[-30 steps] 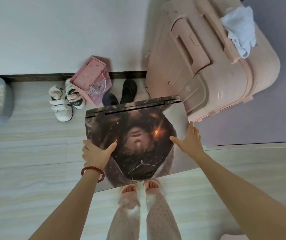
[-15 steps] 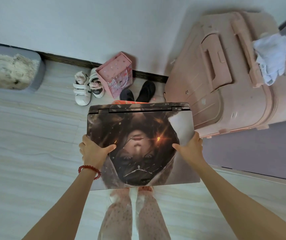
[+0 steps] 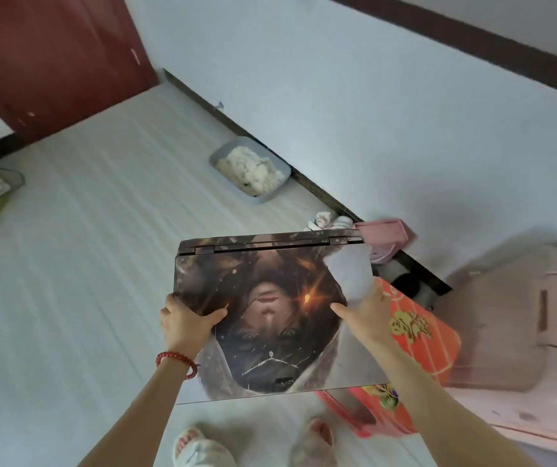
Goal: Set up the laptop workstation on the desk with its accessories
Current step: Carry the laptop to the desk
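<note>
The pale suitcase (image 3: 506, 318) at right is blurred and cut by the frame edge; the red box (image 3: 418, 335) is half hidden under one closed laptop (image 3: 270, 311), carried in the air above the floor (image 3: 85, 264); two hands clamp it, left hand (image 3: 186, 321) on its left edge, right hand (image 3: 368, 315) on its right edge, thumbs on the lid, fingers hidden beneath; one red bead bracelet (image 3: 177, 360) circles the left wrist.

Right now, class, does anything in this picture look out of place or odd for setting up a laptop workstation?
Yes. The closed laptop is held in mid-air over the floor by the left hand and right hand; no desk shows. A red box lies on the floor beneath its right edge.
</note>
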A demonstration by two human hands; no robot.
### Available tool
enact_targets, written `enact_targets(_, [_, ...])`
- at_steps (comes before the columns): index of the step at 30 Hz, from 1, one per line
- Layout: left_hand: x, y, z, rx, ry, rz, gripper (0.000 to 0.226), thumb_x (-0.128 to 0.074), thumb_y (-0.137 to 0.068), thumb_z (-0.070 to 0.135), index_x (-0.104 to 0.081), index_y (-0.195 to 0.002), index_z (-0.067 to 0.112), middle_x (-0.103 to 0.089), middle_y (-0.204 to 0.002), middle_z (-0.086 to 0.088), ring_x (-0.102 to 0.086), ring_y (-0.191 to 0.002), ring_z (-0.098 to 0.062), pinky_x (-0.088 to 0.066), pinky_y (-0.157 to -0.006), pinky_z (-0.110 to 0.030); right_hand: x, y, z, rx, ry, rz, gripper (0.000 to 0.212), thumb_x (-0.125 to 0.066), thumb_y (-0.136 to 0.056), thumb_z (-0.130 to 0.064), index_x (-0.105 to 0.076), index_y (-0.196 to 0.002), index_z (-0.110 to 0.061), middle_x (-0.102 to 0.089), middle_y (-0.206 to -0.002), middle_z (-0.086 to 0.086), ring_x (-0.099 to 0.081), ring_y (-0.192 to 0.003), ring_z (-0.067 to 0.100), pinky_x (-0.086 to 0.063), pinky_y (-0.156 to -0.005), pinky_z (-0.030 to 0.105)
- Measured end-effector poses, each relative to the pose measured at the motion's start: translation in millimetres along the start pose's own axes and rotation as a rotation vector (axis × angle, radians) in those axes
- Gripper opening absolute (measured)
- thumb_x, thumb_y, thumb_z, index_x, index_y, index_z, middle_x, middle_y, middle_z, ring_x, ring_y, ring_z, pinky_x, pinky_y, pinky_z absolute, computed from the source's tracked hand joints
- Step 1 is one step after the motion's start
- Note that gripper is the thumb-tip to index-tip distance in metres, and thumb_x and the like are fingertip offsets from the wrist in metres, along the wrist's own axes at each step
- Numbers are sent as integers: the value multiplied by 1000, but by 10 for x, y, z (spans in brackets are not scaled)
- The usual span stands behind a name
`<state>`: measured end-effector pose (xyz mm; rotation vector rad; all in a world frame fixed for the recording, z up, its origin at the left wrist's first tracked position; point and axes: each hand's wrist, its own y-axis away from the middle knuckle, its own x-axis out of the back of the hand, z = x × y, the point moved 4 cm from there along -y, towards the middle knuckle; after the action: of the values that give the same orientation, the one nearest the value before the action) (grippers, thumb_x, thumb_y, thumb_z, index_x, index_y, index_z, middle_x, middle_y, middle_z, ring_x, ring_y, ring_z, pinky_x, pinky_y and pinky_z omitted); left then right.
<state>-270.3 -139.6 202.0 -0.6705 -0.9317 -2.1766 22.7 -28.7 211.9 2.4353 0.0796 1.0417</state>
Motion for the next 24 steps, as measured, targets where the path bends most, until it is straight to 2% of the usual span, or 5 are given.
enact_targets(2, [649,-82,-225,49,68,87,90,-85,-60,32,-32,-127,2,-40,-126,-23,-43,-116,-39,-41,-98,-49,-308,250,-619,121,76,-58,89,-79,-66,-34,-29,-132,-1,-44,-127,21,-43,-118,38,-42,-96,46])
enact_targets(5, [1645,-229,-689,102,148,196,89,-86,-58,36,-34,-123,2,-43,-123,-23,-46,-111,-39,-44,-95,-49,-898,755,-1499,219,122,-136,92,-77,-70,-34,-22,-137,-4,-36,-135,22,-37,-125,41,-35,-100,51])
enact_targets(8, [2613,-391,-1179,136,193,303,90,-87,-55,39,-37,-120,1,-46,-120,-23,-47,-109,-39,-45,-94,-49,-1556,1341,-2230,327,155,-197,89,-77,-69,-36,-25,-134,-6,-37,-134,20,-40,-121,41,-39,-98,53])
enact_targets(14, [4281,-486,-2225,268,251,509,90,-86,-56,40,-37,-120,-1,-45,-124,-23,-45,-114,-38,-42,-95,-45,-2999,2501,-3331,486,202,-349,95,-78,-70,-35,-21,-139,-6,-30,-142,21,-36,-127,43,-35,-102,56])
enact_targets(24, [6183,-1211,-3682,546,305,680,101,-84,-53,50,-33,-124,0,-42,-124,-23,-45,-113,-36,-46,-94,-47,-5325,3723,-5055,697,371,-620,93,-75,-73,-38,-19,-139,-4,-26,-145,20,-32,-130,42,-33,-106,55])
